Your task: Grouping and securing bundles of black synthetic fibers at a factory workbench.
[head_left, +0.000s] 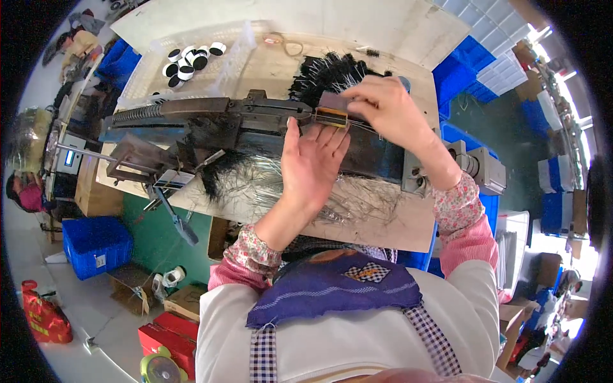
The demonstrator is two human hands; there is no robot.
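Note:
My left hand (311, 163) is palm up with its fingers stretched out and the thumb apart. Its fingertips reach under a small yellow-edged block (332, 117) on the long dark metal machine (255, 115). Over the right end of that block my right hand (391, 107) bends down, thumb and fingers pinched together. Whatever lies between those fingertips is hidden; thin pale wires (365, 127) show just below them. Behind both hands is a heap of black-bristled brushes with wire stems (322, 75). A mauve-grey flat piece (333, 101) stands behind the block.
Loose wires (319, 203) and black bristles (217, 171) litter the wooden table's (396, 220) near part. At the back left, a clear plastic tray (235, 67) holds several black-and-white round caps (186, 64). A motor (486, 171) sits at the machine's right end; a metal lever (175, 217) juts out front left.

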